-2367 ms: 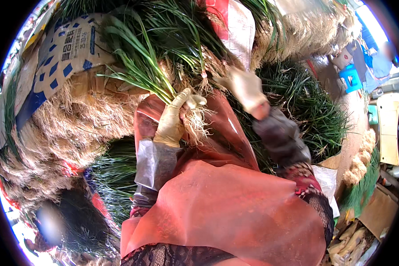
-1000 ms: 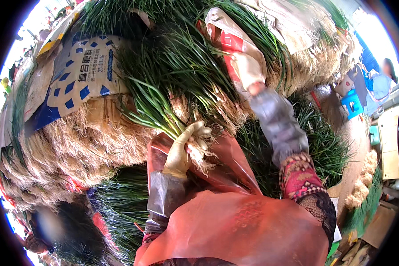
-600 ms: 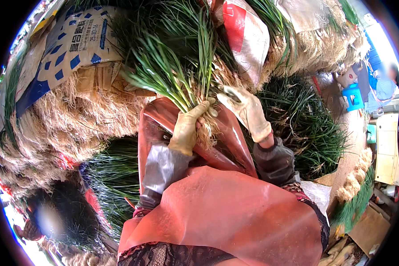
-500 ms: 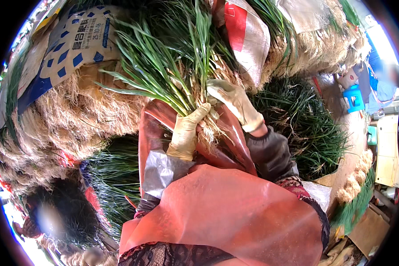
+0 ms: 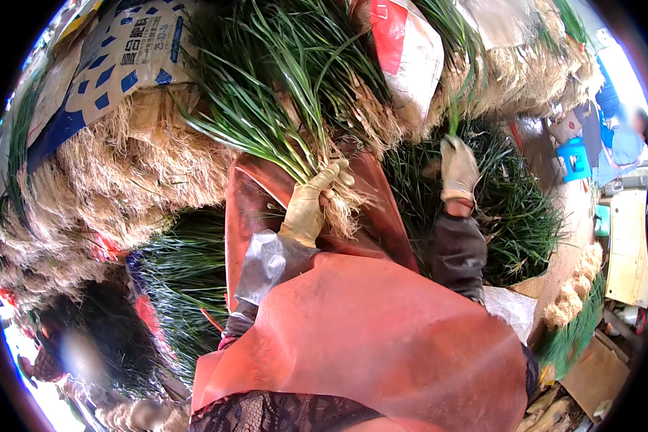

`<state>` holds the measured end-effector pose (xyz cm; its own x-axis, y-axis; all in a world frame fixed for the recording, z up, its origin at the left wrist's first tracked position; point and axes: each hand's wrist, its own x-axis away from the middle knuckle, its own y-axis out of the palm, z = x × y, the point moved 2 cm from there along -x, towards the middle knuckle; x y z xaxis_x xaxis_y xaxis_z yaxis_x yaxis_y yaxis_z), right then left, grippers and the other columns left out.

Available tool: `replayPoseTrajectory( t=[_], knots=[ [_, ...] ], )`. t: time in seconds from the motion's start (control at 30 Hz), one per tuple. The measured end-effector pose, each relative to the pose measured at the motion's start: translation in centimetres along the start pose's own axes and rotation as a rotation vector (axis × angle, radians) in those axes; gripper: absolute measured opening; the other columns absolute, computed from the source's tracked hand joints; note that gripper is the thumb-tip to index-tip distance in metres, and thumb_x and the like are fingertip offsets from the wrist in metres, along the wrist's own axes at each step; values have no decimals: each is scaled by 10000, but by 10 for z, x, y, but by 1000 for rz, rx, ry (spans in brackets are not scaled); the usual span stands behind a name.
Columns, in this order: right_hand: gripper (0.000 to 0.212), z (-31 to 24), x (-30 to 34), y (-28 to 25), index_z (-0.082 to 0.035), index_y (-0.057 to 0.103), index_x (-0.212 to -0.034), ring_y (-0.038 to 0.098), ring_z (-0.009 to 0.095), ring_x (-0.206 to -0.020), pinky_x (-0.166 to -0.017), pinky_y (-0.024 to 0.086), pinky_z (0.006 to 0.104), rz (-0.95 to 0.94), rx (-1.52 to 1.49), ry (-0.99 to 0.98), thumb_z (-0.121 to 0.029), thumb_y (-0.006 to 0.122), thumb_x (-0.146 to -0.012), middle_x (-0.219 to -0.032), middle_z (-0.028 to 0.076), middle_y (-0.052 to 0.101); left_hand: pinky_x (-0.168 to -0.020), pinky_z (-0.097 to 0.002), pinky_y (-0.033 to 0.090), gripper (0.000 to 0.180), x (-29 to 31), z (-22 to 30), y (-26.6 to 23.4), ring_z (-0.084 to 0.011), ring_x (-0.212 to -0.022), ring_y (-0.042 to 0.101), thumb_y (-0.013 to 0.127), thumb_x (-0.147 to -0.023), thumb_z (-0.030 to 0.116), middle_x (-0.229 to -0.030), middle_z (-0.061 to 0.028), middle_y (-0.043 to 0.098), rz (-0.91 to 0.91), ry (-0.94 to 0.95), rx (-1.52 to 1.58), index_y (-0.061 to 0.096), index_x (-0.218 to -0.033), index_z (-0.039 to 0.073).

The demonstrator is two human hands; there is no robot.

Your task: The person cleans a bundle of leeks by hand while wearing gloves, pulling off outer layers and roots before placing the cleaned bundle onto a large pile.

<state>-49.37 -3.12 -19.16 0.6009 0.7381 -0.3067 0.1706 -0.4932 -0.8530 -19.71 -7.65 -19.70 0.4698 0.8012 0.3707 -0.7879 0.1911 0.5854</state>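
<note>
The right hand has swung rightward over the leafy heap; I can't tell its fingers' grip. The left hand wraps its fingers round rooted green stalks, pale roots dangling over the red apron.

Spotted a blue plastic stool at right near a person in blue, a teal container beside a cream panel lower down, brown cardboard below these, and a blue-diamond sack at upper left.
</note>
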Motion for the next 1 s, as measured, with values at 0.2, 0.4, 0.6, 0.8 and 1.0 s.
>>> replayPoseTrajectory(
  t=[0.2, 0.4, 0.6, 0.8, 1.0],
  knots=[
    [287, -77, 29, 13, -55, 646, -1017, 616, 286, -933, -826, 485, 364, -441, -975, 19, -292, 629, -856, -1020, 146, 643, -493, -140, 309, 258, 0, -9, 9, 3, -541, 399, 602, -894, 215, -763, 11, 653, -36, -103, -34, 669, -1063, 31],
    [253, -153, 33, 31, -64, 653, -817, 608, 325, -701, -624, 481, 391, -164, -511, -402, -314, 626, -852, -756, 124, 627, -467, -161, 316, 213, 7, -11, 11, -9, -503, 404, 671, -851, 213, -718, 13, 649, 136, 4, -117, 713, -960, 35],
    [120, -146, 31, 32, -96, 638, -787, 605, 300, -638, -535, 471, 388, -16, -163, -608, -209, 655, -824, -698, 94, 612, -457, -171, 330, 242, 5, -10, 13, -17, -486, 428, 654, -869, 241, -643, 34, 601, 118, -59, -60, 710, -922, 12],
    [193, -132, 34, 61, -82, 593, -720, 590, 273, -569, -527, 468, 380, 108, -353, -371, -219, 618, -853, -662, 91, 602, -503, -214, 483, 237, 2, -4, 29, -86, -535, 563, 580, -916, 203, -708, -35, 628, 70, -142, 253, 660, -945, -18],
    [282, -33, -7, 86, -65, 665, -987, 494, 56, -519, -445, 379, 194, -438, -887, 133, -308, 531, -946, -677, -15, 617, -443, -190, 397, 259, 21, -9, 18, -33, -492, 461, 582, -920, 237, -681, -7, 592, -95, -126, 111, 664, -973, -3]
  ],
)
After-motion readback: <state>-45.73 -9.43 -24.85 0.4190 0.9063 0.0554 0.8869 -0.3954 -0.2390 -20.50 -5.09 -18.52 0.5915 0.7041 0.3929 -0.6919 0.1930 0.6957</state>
